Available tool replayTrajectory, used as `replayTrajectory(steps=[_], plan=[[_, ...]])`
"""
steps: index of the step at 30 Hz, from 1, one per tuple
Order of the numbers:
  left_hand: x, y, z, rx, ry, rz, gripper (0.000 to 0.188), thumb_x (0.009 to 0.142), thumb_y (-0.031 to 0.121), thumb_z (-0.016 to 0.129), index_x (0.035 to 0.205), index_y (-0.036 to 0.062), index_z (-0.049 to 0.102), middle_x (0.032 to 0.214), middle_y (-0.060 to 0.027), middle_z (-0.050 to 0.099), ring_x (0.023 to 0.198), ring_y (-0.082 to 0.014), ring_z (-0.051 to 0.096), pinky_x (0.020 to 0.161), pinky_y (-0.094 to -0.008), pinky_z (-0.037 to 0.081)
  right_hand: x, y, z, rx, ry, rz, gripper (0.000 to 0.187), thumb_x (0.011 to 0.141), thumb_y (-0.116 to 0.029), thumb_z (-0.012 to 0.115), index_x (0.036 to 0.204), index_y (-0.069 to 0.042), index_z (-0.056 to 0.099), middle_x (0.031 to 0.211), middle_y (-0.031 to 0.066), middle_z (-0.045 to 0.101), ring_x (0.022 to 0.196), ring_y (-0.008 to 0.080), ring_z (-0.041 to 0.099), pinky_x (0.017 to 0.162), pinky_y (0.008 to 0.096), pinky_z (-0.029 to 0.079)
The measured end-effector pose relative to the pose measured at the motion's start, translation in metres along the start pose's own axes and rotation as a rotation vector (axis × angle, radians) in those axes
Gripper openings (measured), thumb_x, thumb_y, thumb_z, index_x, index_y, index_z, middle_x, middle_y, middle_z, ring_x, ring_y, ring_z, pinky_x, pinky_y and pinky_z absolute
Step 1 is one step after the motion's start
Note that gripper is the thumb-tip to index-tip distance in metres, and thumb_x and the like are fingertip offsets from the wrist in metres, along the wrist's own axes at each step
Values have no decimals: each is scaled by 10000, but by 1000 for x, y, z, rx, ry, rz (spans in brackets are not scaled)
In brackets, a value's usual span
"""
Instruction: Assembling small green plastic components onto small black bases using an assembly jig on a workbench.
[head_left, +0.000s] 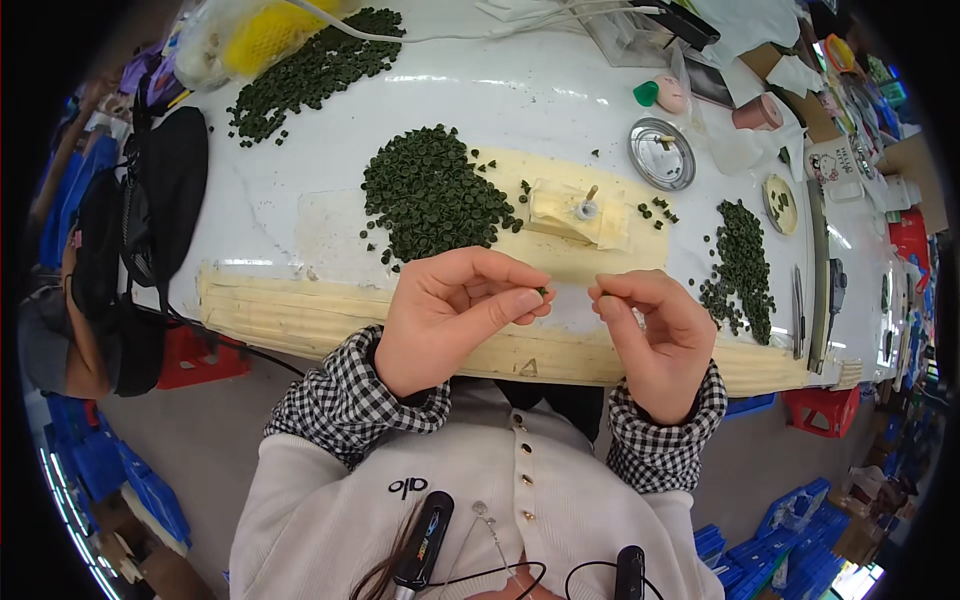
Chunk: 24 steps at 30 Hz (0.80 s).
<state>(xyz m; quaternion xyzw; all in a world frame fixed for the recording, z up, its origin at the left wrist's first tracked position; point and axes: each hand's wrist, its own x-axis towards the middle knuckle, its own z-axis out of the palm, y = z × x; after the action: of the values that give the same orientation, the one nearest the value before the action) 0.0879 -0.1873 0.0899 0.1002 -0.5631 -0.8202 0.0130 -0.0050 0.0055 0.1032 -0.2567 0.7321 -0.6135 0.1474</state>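
Note:
My left hand (440, 315) is closed in a pinch on a small dark green piece (542, 291), mostly hidden by the fingertips. Facing it, a short gap away, my right hand (660, 330) has thumb and forefinger pressed together; whatever lies between them is too small to tell. Just beyond the hands stands a block wrapped in cream tape (560, 213), with a metal fitting and a thin upright peg (590, 195) on top. A large heap of small dark green cap-shaped pieces (430, 195) lies to the block's left. Several loose ones (657, 209) lie to its right.
More green pieces form a heap (320, 70) at the far left and another (742, 265) at the right. A round metal dish (661, 154), a small pale dish (780, 204) and tweezers (798, 310) lie rightward. Cream padding (300, 318) covers the table's near edge. A black bag (175, 190) hangs left.

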Motion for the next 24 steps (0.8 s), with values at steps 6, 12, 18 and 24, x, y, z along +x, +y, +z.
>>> replayTrajectory(steps=[6, 12, 18, 24], plan=[[2, 2, -1, 19, 35, 26, 175, 910, -19, 623, 1082, -56, 617, 1005, -151, 694, 956, -187, 678, 834, -290, 553, 2, 8, 17, 481, -102, 206, 171, 891, 27, 643, 1059, 55, 634, 958, 117, 698, 855, 149, 662, 787, 261, 534], [3, -8, -1, -37, -19, 50, 158, 907, -41, 614, 1063, -64, 631, 1017, -152, 686, 971, -189, 668, 852, -295, 544, 2, 15, 14, 636, -156, 284, 149, 906, 15, 626, 1051, 48, 615, 974, 134, 699, 861, 161, 680, 782, 274, 558], [3, -5, 0, -39, -11, 45, 175, 906, -60, 602, 1079, -59, 625, 1013, -158, 684, 982, -200, 666, 870, -305, 541, 2, 17, 14, 670, -166, 324, 160, 911, 9, 621, 1064, 56, 613, 981, 137, 699, 873, 166, 684, 785, 281, 565], [2, -8, 0, -69, -4, 63, 171, 910, -54, 601, 1079, -59, 623, 1019, -159, 685, 975, -193, 668, 874, -305, 539, 3, 15, 14, 670, -164, 363, 170, 906, 18, 623, 1071, 57, 613, 982, 140, 702, 869, 163, 686, 788, 282, 568]])
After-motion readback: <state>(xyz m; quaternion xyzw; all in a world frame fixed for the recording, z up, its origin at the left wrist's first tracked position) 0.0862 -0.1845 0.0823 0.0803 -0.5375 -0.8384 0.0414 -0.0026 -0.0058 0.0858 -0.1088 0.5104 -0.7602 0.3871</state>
